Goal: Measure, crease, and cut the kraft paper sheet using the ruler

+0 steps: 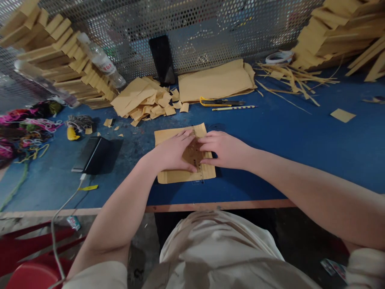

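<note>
- Fingers close together, thumbs apart, a worker's left hand (176,151) and right hand (224,149) rest on brown paper (174,176) at the blue counter (300,140).
- Between them lies what appears to be a clear ruler (197,159).
- Beyond, a yellow cutter (221,103) and a pencil (234,108) lie before stacked brown sheets (215,82).

Deep blue counter (300,132) with a reddish-brown edge. Plain tan paper (168,176), its colour matched by the stacked envelopes (319,36) and the loose scraps (156,110). Clear ruler (195,150) with dark markings. Yellow-and-black cutter (207,102); pale yellow pencil (231,108) patterned in dark blue toward one end. Grey metal screen (204,24) dotted all over with round holes. Black phone (162,60). Yarn (39,120) mixing pink, green, black and orange. Red chair (33,277). Beige shirt (216,249).
</note>
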Available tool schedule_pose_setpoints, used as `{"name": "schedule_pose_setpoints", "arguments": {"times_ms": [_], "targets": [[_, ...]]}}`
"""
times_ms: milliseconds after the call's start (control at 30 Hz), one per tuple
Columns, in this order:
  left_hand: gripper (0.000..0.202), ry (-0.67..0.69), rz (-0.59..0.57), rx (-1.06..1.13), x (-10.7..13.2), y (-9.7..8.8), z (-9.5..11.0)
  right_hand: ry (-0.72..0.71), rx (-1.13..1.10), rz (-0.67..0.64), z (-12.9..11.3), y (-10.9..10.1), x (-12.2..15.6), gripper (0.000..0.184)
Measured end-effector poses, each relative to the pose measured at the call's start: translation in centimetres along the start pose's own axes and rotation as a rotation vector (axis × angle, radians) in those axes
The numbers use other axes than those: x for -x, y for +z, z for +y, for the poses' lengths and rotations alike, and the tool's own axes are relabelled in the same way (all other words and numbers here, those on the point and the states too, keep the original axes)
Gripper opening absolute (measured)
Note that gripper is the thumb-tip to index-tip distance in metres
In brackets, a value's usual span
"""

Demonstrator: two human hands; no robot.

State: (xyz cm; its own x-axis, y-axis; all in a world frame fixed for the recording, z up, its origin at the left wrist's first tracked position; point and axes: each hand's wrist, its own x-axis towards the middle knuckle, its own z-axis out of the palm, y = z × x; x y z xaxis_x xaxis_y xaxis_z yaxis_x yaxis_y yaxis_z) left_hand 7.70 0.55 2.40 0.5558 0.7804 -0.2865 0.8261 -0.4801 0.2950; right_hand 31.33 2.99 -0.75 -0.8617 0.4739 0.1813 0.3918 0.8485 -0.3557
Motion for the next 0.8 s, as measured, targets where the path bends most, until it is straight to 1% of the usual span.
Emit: {"name": "schedule_pose_setpoints", "arguments": {"times_ms": [133, 400, 500, 800], "targets": [[0.122, -0.008, -0.008, 0.001, 0.01, -0.07, 0.09, 0.015, 0.014, -0.010, -0.08, -0.04, -0.04, 0.025], [0.123, 0.007, 0.013, 0.001, -0.02, 0.12, -0.06, 0.000, 0.019, 0.003, 0.00, 0.04, -0.02, 0.024], [0.123, -0.003, 0.005, 0.001, 0.02, 0.01, 0.07, -0.003, 0.024, 0.001, 0.08, 0.10, -0.02, 0.025], [0.123, 0.004, 0.003, 0.022, 0.09, -0.05, 0.08, 0.017, 0.019, -0.019, -0.13, -0.15, -0.09, 0.021]]}}
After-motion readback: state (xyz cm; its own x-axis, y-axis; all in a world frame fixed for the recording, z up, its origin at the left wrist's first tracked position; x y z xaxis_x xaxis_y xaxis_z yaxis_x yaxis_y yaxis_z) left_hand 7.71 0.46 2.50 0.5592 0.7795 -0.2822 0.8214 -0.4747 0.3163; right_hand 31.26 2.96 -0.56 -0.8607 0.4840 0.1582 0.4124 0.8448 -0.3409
